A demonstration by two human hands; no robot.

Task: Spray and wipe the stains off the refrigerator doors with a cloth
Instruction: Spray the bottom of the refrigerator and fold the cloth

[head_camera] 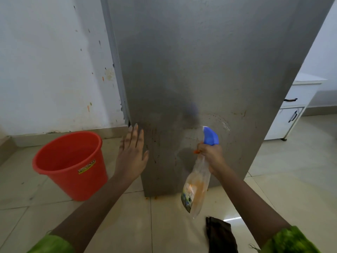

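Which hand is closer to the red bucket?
Left. The left hand is open, just right of the red bucket, by the fridge door's edge. The right hand is farther right, holding the spray bottle.

Count in view: one grey refrigerator door (200, 61), one red plastic bucket (70, 165), one clear spray bottle with blue trigger head (197, 181), one dark cloth (221, 236) on the floor. Two bare hands: left hand (132, 154), right hand (211, 156). One white cabinet (293, 108) with two dark handles.
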